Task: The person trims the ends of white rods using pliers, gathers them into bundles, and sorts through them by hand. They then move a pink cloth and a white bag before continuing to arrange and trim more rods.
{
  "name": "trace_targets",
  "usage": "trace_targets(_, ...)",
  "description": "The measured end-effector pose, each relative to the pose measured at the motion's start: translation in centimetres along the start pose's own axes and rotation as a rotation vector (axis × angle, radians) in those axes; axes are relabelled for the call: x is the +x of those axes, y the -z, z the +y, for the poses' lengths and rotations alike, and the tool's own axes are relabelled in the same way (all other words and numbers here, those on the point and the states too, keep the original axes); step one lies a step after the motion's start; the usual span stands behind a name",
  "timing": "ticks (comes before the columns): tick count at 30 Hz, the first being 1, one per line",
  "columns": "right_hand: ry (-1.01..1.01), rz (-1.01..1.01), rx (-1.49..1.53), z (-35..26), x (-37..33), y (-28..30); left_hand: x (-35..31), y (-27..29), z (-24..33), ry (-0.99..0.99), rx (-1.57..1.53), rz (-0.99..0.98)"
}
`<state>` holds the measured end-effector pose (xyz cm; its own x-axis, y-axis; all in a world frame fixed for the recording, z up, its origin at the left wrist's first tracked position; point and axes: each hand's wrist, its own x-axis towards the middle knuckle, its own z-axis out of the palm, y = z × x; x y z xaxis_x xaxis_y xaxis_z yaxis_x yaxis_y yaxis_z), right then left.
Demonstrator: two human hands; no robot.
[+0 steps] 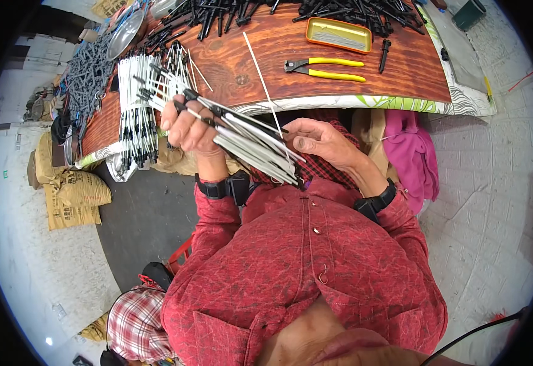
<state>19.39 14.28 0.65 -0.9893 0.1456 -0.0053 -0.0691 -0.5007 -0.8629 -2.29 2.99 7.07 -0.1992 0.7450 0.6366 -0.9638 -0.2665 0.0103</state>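
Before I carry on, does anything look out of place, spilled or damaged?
One black part lies alone right of the tin, just off the black heap, so it looks stray. The bundle in the left hand is unevenly splayed, but nothing looks spilled or clearly damaged.

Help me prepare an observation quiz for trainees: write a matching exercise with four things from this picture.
1. pincers
2. raised bundle of pale strips
3. shallow open tin
4. crumpled cloth on the person's right

A. pink
B. gripped in the left hand
C. has two yellow handles
D. contains thin grey pieces

Pairs: 1-C, 2-B, 3-D, 4-A
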Motion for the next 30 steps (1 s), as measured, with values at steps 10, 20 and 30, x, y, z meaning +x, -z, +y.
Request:
trace_targets(10,0.246,0.077,-0.752,-2.8,0.2,-3.0,-0.5,-0.2,0.0,0.071,-0.027,-0.219)
trace_targets(20,0.444,0.221,-1.407,-3.5,-0.1,-4.2,-1.1,0.8,-0.9,0.165,0.016,-0.293)
trace_targets(30,0.669,0.223,-1.190,-2.8,1.2,-4.3,-0.7,0.8,-1.0,0.158,0.154,-0.132)
